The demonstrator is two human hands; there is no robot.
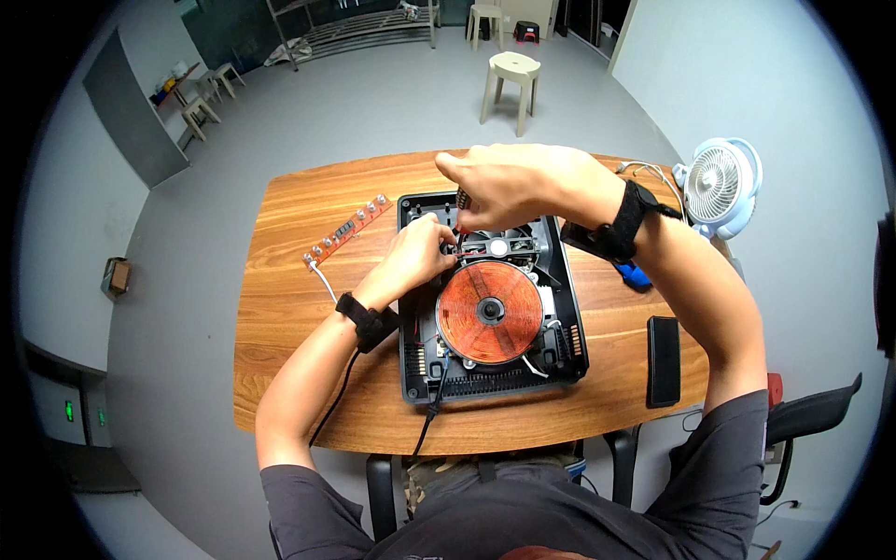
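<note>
An opened induction cooker lies on the table, its black housing holding a round copper coil with a dark centre. Over the far part of the housing, my right hand is closed around a screwdriver held upright; only part of its dark handle shows, and its tip is hidden. My left hand reaches in from the left, fingers pinched together at the far left of the coil, beside a black bracket. What they grip is too small to make out.
An orange circuit board strip lies left of the housing, with a white cable. A black phone, a blue object and a pale blue fan are on the right. A black power cord hangs over the near edge. A stool stands beyond the table.
</note>
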